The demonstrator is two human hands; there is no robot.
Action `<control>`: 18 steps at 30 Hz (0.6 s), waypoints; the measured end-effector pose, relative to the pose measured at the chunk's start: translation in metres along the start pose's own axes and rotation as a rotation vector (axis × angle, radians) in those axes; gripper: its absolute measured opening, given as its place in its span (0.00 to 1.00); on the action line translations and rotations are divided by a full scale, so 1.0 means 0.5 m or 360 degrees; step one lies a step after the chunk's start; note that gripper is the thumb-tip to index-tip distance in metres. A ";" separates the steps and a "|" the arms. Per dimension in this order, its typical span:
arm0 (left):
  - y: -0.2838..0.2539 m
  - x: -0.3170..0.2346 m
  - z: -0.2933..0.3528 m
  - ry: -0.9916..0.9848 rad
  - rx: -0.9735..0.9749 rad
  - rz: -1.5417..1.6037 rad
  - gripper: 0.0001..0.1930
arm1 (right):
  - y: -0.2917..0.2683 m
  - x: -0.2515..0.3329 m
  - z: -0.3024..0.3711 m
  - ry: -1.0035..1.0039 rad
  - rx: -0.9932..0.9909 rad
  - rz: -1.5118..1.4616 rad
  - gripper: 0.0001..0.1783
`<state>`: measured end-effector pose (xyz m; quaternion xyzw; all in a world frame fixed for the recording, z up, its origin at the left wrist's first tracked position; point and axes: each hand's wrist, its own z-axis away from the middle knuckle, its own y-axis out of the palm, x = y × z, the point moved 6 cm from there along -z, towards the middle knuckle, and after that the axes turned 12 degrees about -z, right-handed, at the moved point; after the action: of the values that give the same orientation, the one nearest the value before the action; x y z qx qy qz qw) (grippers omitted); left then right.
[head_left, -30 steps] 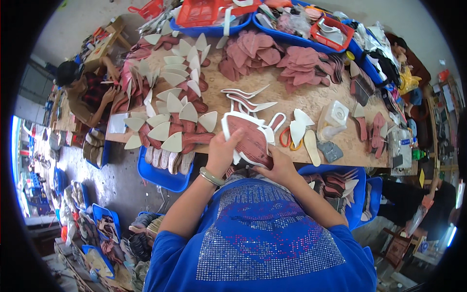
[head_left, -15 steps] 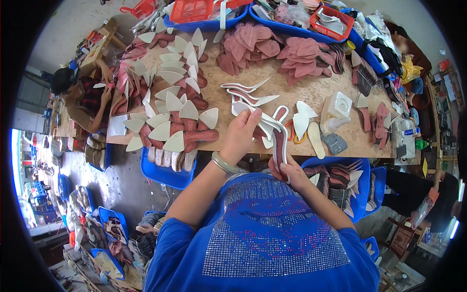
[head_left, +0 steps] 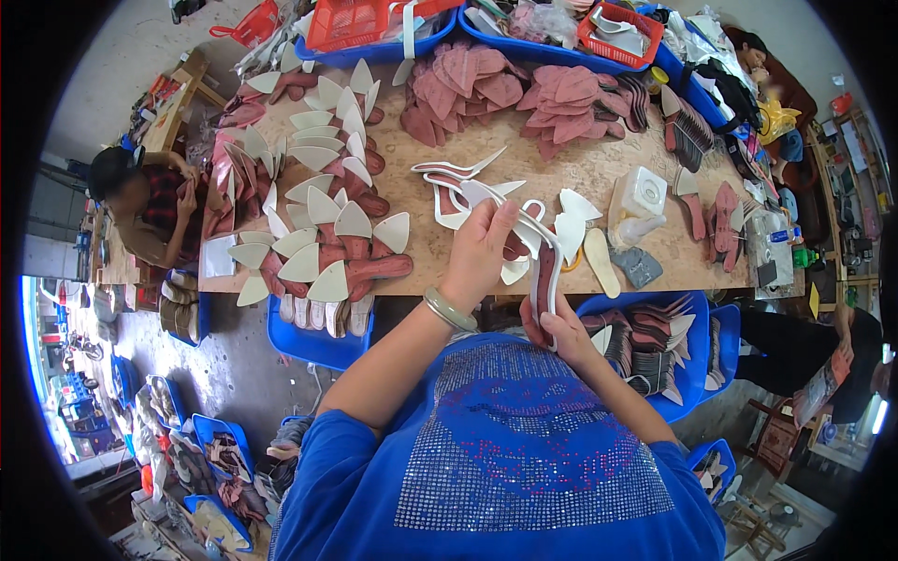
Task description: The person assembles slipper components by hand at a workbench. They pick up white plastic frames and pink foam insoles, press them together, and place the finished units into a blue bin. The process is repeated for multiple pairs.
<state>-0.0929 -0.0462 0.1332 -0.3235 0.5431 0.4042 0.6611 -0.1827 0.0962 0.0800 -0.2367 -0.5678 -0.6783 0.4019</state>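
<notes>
Now that the insole (head_left: 544, 271) is standing nearly edge-on, its broad reddish face is no longer turning toward the view as it was a second ago; the narrow, white-rimmed profile is showing instead. Since half a second ago it is keeping almost the same tilt. For the work in hand, this is probably bringing the rim and curve, rather than the flat, under the eyes.

The left hand (head_left: 479, 252) is grasping the upper end, its thumb lying on top and its other fingers mostly hiding. The right hand (head_left: 561, 329) is pinching the lower end between thumb and fingers, so neither hand is letting go. The insole is hanging over the near edge of the table (head_left: 533, 168). Just beyond it, more white-rimmed pieces (head_left: 452, 171) are lying; to the right, white cut-outs (head_left: 572, 229), a beige sole (head_left: 601, 264) and a grey cloth (head_left: 639, 267) are resting near a jar (head_left: 641, 192).
</notes>
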 end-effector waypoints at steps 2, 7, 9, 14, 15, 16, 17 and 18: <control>-0.001 -0.005 0.001 0.0033 -0.0017 -0.0024 0.19 | 0.001 -0.004 -0.001 -0.0023 0.0038 -0.0030 0.29; -0.007 -0.017 0.002 0.0116 -0.0108 -0.0107 0.19 | 0.016 0.006 -0.006 -0.0063 0.0085 -0.0042 0.27; -0.003 -0.018 0.007 0.0150 -0.0107 -0.0080 0.18 | 0.020 0.008 -0.007 -0.0074 0.0097 -0.0048 0.27; -0.016 -0.007 0.004 0.0352 -0.0211 -0.0469 0.13 | 0.024 0.004 -0.013 -0.0085 0.0110 -0.0072 0.27; -0.019 -0.005 0.003 0.0377 -0.0203 -0.0526 0.12 | 0.025 -0.006 -0.016 0.0005 0.0245 -0.0278 0.28; -0.021 -0.006 0.000 0.0405 -0.0189 -0.0581 0.12 | 0.027 -0.009 -0.021 0.0090 0.0374 -0.0482 0.29; -0.024 -0.014 -0.001 0.0535 -0.0207 -0.0661 0.12 | 0.031 -0.011 -0.021 0.0175 0.0503 -0.0687 0.29; -0.030 -0.022 0.000 0.0665 -0.0223 -0.0740 0.11 | 0.027 -0.008 -0.018 0.0157 0.0455 -0.0922 0.30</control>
<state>-0.0806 -0.0550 0.1438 -0.5597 0.5494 0.2037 0.5860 -0.1683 0.0883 0.0825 0.0266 -0.6810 -0.6884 0.2484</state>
